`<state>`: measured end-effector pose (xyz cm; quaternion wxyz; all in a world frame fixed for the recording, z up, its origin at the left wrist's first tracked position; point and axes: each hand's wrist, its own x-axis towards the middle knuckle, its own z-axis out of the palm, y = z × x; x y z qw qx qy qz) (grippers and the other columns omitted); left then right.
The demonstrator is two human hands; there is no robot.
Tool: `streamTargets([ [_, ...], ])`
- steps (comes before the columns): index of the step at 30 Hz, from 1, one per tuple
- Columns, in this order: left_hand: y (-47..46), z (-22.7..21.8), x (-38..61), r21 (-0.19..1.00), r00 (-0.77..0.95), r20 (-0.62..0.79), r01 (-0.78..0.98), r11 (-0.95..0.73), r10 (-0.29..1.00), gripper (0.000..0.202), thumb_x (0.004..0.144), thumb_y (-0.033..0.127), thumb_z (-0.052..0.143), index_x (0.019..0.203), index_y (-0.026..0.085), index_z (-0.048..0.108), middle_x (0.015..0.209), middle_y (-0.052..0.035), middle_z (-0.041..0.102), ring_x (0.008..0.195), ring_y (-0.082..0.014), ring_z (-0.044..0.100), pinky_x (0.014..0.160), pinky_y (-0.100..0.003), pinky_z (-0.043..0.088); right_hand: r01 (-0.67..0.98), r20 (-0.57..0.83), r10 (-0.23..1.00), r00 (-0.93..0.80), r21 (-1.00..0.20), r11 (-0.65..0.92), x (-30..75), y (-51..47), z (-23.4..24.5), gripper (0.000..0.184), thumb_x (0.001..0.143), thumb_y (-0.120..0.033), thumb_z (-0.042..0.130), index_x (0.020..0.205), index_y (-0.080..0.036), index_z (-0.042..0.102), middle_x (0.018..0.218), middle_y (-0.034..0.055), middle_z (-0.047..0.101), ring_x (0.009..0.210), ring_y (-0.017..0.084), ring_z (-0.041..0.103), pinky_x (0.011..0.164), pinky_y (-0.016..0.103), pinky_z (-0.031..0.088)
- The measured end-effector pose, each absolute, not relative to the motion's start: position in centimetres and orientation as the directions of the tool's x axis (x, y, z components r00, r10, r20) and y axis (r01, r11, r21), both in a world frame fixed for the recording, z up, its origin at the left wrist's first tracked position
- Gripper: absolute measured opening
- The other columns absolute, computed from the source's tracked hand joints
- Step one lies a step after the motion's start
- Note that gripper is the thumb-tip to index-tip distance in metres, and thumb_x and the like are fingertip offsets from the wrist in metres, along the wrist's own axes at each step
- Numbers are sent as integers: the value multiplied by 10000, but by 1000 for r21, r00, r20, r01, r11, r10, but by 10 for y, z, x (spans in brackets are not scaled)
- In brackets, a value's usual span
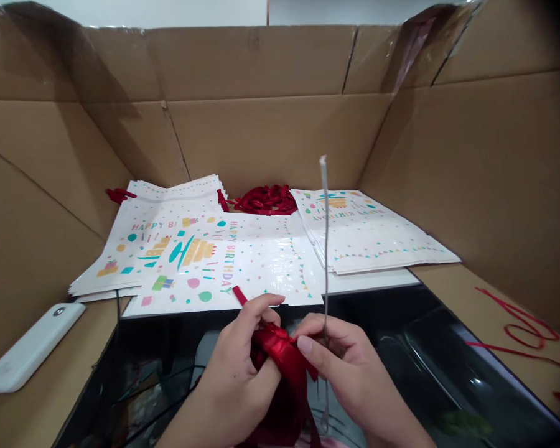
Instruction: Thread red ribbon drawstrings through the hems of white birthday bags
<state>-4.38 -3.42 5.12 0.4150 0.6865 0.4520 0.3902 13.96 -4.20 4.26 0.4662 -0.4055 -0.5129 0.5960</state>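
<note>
my left hand [242,367] pinched on glossy red satin ribbon [280,354] | my right hand [345,361] pinches ribbon plus thin upright metal rod [325,249] | ribbon between both hands, just before white birthday-print paper bag [242,261]

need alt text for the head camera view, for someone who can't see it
Two bare hands, left hand and right hand, pinch a bunch of glossy red ribbon; the right also holds a thin upright metal rod. Beyond lie stacks of white Happy Birthday paper bags, walled by brown cardboard.
</note>
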Motion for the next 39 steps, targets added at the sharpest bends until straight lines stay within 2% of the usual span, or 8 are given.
streamTargets([
  [5, -23, 41, -46, 935, 208, 159, 282, -215, 965, 512, 847, 144, 601, 1293, 380, 512, 975, -5, 589, 835, -148, 599, 751, -263, 492, 33, 133, 977, -165, -990, 141, 144, -32, 38, 278, 917, -413, 657, 801, -166, 710, 809, 46, 634, 739, 124, 557, 666, 226, 435],
  [11, -14, 28, -50, 937, 226, 104, 305, -171, 969, 515, 853, 107, 553, 1290, 379, 530, 1014, -3, 589, 842, -140, 589, 769, -261, 484, 141, 43, 984, -174, -988, 68, 146, -25, 31, 371, 936, -474, 609, 765, -150, 668, 736, 34, 597, 674, 115, 508, 618, 232, 387],
  [16, -11, 23, -50, 951, 228, 188, 202, -235, 955, 465, 854, 67, 532, 1231, 338, 560, 1023, -4, 581, 904, -141, 586, 815, -240, 476, 38, -67, 967, -245, -998, -59, 146, -22, 25, 451, 908, -560, 613, 740, -142, 594, 687, 7, 537, 644, 93, 438, 601, 210, 362],
  [19, -8, 20, -51, 982, 224, 147, 79, -169, 963, 403, 882, 90, 551, 1208, 326, 556, 1031, -1, 562, 910, -131, 572, 813, -217, 479, -55, -75, 957, -279, -994, -94, 146, -20, 23, 459, 892, -570, 630, 743, -140, 570, 708, 2, 515, 649, 85, 411, 605, 205, 355],
  [25, -6, 14, -51, 974, 249, 61, -227, -3, 967, 343, 899, 199, 616, 1212, 311, 529, 919, 16, 515, 725, -89, 505, 622, -158, 432, -150, -142, 939, -312, -969, -196, 132, -21, 20, 386, 827, -445, 752, 1103, -197, 644, 828, -4, 561, 641, 66, 386, 578, 179, 343],
  [28, -7, 12, -50, 971, 258, 32, -236, 31, 966, 376, 880, 193, 637, 1221, 312, 531, 933, 16, 503, 722, -82, 487, 629, -155, 424, -214, -115, 948, -298, -959, -183, 123, -21, 16, 276, 840, -414, 741, 984, -185, 686, 883, 27, 615, 732, 97, 499, 658, 202, 430],
  [32, -7, 10, -51, 974, 262, 14, -220, 46, 965, 372, 898, 207, 619, 1242, 305, 515, 962, 2, 504, 719, -88, 488, 609, -170, 419, -218, -38, 976, -216, -972, -86, 124, -19, 8, 287, 833, -442, 745, 805, -157, 715, 746, 23, 603, 685, 96, 508, 618, 195, 419],
  [39, -8, 10, -49, 973, 297, 22, -225, 48, 955, 348, 916, 227, 617, 1239, 303, 514, 946, 4, 502, 714, -84, 470, 607, -172, 404, -350, -79, 985, -151, -928, -128, 128, -21, -6, 266, 793, -438, 793, 824, -175, 772, 714, 33, 667, 651, 95, 569, 619, 185, 460],
])
